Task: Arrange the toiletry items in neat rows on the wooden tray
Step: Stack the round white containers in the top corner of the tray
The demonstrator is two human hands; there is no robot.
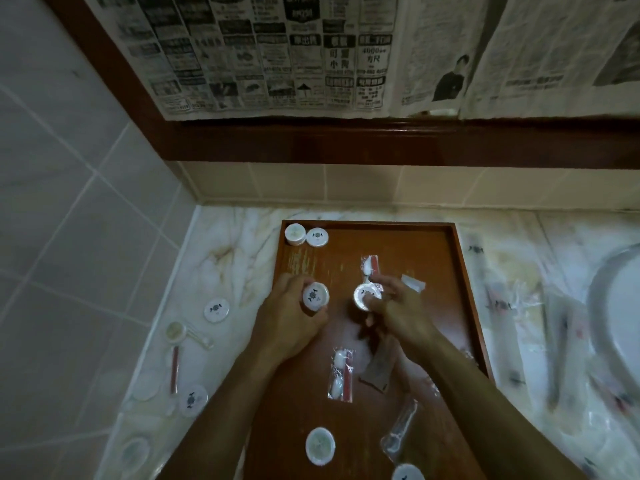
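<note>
A wooden tray (446, 265) lies on the marble counter. Two round white soap packs (295, 233) (317, 237) stand side by side in its far left corner. My left hand (289, 323) grips a third round white pack (315, 296) over the tray's left part. My right hand (398, 311) holds another round pack (367, 296) near the tray's middle. A wrapped toothbrush kit (371, 266) lies just beyond it, another kit (341, 374) lies nearer me. A round pack (320, 446) and a clear wrapped item (398, 433) sit near the tray's front.
Left of the tray on the counter (221, 258) lie round packs (216, 310) (193, 400), a red toothbrush (175, 368) and small items. Wrapped packets (498, 303) lie to the right, beside a sink (613, 306). Tiled walls and a newspaper-covered mirror (277, 53) stand behind.
</note>
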